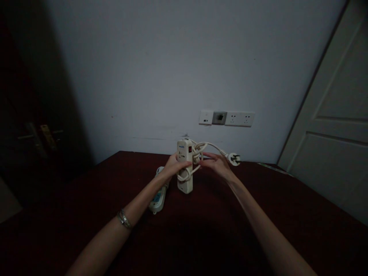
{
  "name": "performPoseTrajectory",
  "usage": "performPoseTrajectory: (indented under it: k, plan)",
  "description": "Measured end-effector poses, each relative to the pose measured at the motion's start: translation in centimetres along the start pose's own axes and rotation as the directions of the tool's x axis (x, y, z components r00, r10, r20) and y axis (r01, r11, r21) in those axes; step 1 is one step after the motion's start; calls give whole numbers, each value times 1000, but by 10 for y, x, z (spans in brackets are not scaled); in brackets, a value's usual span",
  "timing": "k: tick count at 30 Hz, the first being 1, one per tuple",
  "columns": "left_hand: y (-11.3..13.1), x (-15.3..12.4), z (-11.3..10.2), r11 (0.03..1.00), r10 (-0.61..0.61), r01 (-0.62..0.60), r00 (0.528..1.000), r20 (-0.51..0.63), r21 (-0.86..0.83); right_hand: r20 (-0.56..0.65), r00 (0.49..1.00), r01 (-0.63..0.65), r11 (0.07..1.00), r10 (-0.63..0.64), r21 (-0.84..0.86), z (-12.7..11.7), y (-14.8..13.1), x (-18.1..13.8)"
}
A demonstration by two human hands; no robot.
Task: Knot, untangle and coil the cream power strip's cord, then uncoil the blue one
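A white power strip (pixel 184 168) with a red switch stands upright above the dark red table (pixel 201 230). My left hand (pixel 174 165) is wrapped round its middle. Its white cord (pixel 198 151) is coiled round the body, and the plug (pixel 235 158) sticks out to the right. My right hand (pixel 216 163) has its fingers closed on the cord coils beside the strip. A second white power strip (pixel 159 199) lies flat on the table under my left forearm.
White wall sockets (pixel 227 118) sit on the grey wall just behind the table. A white door (pixel 336 134) stands at the right. A dark door with a handle (pixel 37 140) is at the left.
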State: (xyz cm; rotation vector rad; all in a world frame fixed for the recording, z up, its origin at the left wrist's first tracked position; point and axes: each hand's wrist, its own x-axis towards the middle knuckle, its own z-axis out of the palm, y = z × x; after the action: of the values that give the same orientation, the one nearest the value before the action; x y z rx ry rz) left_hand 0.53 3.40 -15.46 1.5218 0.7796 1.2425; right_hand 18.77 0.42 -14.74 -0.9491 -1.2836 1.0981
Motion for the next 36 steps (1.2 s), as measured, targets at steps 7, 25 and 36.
performPoseTrajectory:
  k: [7, 25, 36]
  plan:
    - [-4, 1, -2, 999, 21, -23, 997, 68, 24, 177, 979, -128, 984, 105, 122, 5, 2, -3]
    - [-16, -1, 0, 984, -92, 112, 985, 147, -135, 292, 916, -310, 948, 275, 79, -9, 8, -1]
    - [-17, -1, -1, 945, -112, 174, 968, 225, -277, 329, 930, -221, 966, 166, 136, -4, 15, -3]
